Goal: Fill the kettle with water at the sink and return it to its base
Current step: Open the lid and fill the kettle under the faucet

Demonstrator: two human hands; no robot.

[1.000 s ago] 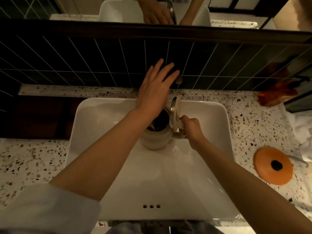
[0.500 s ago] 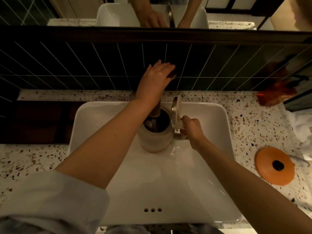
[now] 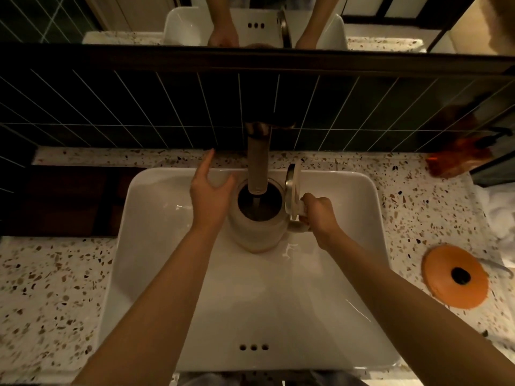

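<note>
I see the kettle point(image 3: 257, 227) standing upright in the back half of the white sink point(image 3: 156, 274), its lid point(image 3: 292, 190) flipped up on the right side so the mouth is open. The tap point(image 3: 257, 160) comes out of the dark tiled wall and its spout ends right over that opening; a thin stream seems to run into the dark inside, though I can't tell how full it is. My right hand point(image 3: 320, 215) has a closed grip on the handle, fingers wrapped around it just below the raised lid. My left hand point(image 3: 209, 196) is open with fingers spread, holding nothing, just beside the kettle's left wall; I can't tell if the palm touches it. The orange base point(image 3: 454, 277) sits on the speckled surface point(image 3: 55, 288) to the right of the sink, well apart from the kettle. A mirror point(image 3: 250, 20) above the tiles reflects both hands.
</note>
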